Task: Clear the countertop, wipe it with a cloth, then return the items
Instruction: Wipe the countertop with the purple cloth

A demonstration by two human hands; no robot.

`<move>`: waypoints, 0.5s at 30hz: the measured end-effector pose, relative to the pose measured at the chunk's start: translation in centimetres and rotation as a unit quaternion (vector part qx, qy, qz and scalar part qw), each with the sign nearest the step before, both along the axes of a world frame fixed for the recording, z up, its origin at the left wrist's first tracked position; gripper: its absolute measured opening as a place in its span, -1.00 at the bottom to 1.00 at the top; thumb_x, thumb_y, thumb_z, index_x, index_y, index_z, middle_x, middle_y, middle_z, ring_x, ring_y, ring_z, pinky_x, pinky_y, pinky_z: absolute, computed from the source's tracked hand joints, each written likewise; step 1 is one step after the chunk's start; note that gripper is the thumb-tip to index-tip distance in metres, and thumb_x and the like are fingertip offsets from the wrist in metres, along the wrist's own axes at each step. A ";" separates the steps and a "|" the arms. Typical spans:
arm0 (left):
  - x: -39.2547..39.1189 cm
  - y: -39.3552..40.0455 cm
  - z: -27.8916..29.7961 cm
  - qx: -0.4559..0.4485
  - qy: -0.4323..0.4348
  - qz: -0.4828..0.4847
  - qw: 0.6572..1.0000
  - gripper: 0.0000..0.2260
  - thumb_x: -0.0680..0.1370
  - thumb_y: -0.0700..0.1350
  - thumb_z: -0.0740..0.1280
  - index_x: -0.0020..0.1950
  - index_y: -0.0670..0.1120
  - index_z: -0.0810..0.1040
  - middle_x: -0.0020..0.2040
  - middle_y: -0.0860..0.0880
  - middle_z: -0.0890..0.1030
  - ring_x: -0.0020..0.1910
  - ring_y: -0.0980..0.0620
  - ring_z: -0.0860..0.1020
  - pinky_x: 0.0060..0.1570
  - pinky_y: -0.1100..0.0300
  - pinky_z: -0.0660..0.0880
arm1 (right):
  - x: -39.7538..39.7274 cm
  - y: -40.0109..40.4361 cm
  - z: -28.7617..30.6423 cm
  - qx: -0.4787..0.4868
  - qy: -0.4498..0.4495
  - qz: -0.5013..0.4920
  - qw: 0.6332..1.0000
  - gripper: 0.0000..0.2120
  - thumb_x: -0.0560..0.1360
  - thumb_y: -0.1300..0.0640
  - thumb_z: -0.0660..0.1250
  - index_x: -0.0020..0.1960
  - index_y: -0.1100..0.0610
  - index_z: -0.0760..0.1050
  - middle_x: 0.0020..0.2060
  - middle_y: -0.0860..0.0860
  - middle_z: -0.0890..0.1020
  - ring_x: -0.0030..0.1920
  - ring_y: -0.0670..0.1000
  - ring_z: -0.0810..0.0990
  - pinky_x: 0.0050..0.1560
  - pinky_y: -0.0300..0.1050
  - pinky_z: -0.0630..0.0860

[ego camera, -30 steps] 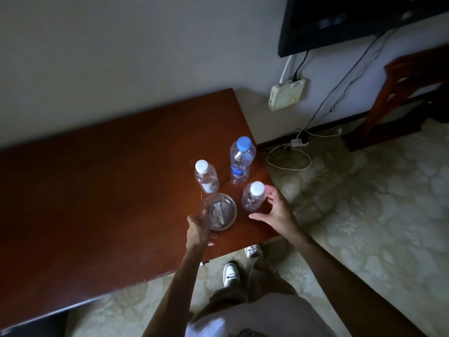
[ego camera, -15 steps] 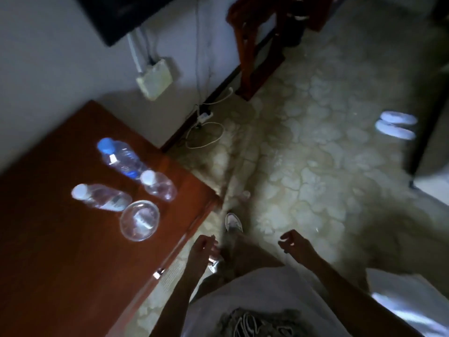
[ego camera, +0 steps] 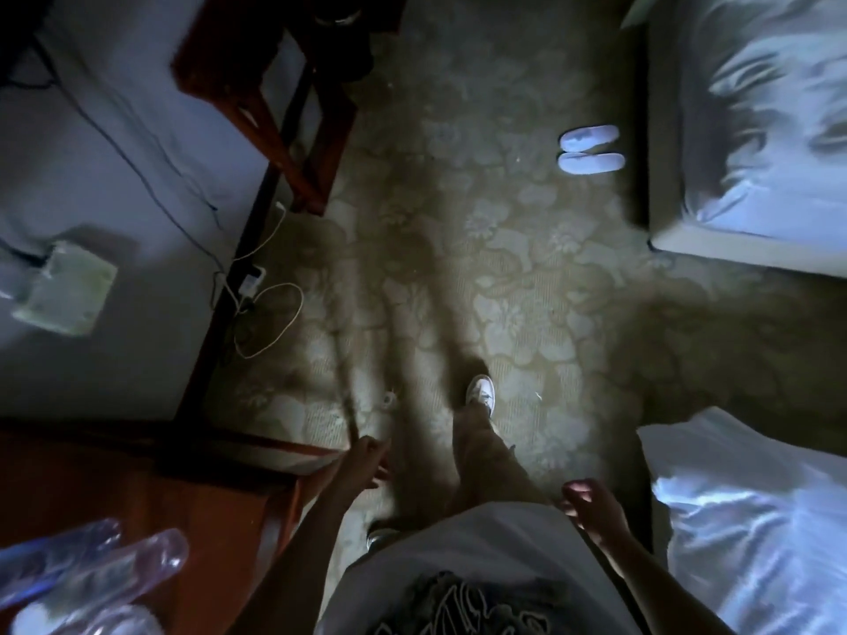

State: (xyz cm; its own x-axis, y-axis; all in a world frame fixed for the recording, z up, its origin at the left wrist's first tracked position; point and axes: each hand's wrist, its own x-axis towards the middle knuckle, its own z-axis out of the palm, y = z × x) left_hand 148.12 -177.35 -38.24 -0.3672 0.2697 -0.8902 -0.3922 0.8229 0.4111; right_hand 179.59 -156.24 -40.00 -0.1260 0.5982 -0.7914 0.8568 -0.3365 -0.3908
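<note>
Standing over the carpet, we are looking down at our left hand [ego camera: 366, 460], which is hanging loosely curled and empty just past the desk [ego camera: 151, 501] corner. Our right hand [ego camera: 591, 506] is hanging half-curled near the bed [ego camera: 751, 520], also holding nothing. The bottles [ego camera: 91, 575] are lying blurred at the frame's edge, on the desk well behind the left hand. Slippers [ego camera: 590, 148] are sitting on the floor far ahead of the right hand.
</note>
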 end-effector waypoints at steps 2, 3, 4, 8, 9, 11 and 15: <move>-1.6 2.5 -0.9 -0.029 0.002 0.013 1.000 -0.80 0.64 -0.05 0.21 -0.02 -0.15 0.51 -0.22 -0.08 0.63 -0.33 0.03 0.59 -0.37 0.25 0.43 | -2.4 3.7 -0.4 -0.012 -0.001 0.006 1.000 -0.96 0.53 0.12 0.36 -0.08 0.06 0.51 -0.22 0.04 0.66 -0.19 0.05 0.66 -0.18 -0.08 0.57; -2.4 3.7 -1.5 -0.047 0.002 0.026 0.999 -0.80 0.64 -0.06 0.22 -0.06 -0.16 0.52 -0.24 -0.09 0.63 -0.35 0.02 0.57 -0.38 0.26 0.42 | -3.8 6.2 -0.8 -0.026 0.002 0.003 1.000 -0.92 0.55 0.13 0.33 -0.12 0.10 0.52 -0.27 0.04 0.64 -0.23 0.07 0.65 -0.25 -0.14 0.51; -3.3 4.9 -2.0 -0.060 0.002 0.042 0.997 -0.79 0.63 -0.07 0.24 -0.08 -0.18 0.53 -0.26 -0.10 0.63 -0.37 0.01 0.56 -0.39 0.26 0.40 | -5.8 8.9 -0.7 -0.045 0.008 0.012 0.999 -0.85 0.56 0.16 0.31 -0.18 0.15 0.52 -0.32 0.06 0.61 -0.28 0.07 0.63 -0.29 -0.16 0.46; -8.1 10.9 -2.0 -0.065 0.008 0.131 0.989 -0.78 0.61 -0.15 0.27 -0.07 -0.31 0.54 -0.28 -0.21 0.61 -0.37 -0.11 0.56 -0.31 0.20 0.43 | -14.6 20.4 1.7 -0.138 0.046 -0.034 0.989 -0.89 0.48 0.19 0.35 -0.14 0.23 0.48 -0.29 0.13 0.54 -0.35 0.03 0.49 -0.32 -0.17 0.32; -9.7 12.9 -1.5 -0.058 0.017 0.140 0.988 -0.80 0.62 -0.16 0.25 -0.09 -0.27 0.53 -0.26 -0.21 0.60 -0.35 -0.11 0.56 -0.32 0.19 0.44 | -16.8 23.3 2.1 -0.135 0.070 -0.043 0.987 -0.85 0.45 0.18 0.38 -0.06 0.24 0.47 -0.27 0.12 0.55 -0.35 0.01 0.51 -0.35 -0.20 0.35; -13.0 17.2 -0.3 -0.050 0.025 0.134 0.989 -0.82 0.64 -0.16 0.22 -0.11 -0.18 0.52 -0.29 -0.14 0.61 -0.37 -0.05 0.56 -0.34 0.21 0.42 | -21.1 28.8 3.4 -0.102 0.126 -0.037 0.986 -0.89 0.53 0.26 0.32 0.01 0.26 0.42 -0.24 0.11 0.55 -0.41 -0.08 0.57 -0.46 -0.28 0.45; -19.2 24.5 -1.0 -0.060 0.028 0.101 0.993 -0.82 0.61 -0.10 0.29 -0.12 -0.18 0.51 -0.44 -0.06 0.61 -0.50 0.00 0.54 -0.36 0.23 0.39 | -28.0 37.3 3.7 -0.057 0.168 -0.039 0.983 -0.92 0.59 0.35 0.18 0.07 0.31 0.42 -0.21 0.13 0.56 -0.48 -0.17 0.60 -0.50 -0.38 0.47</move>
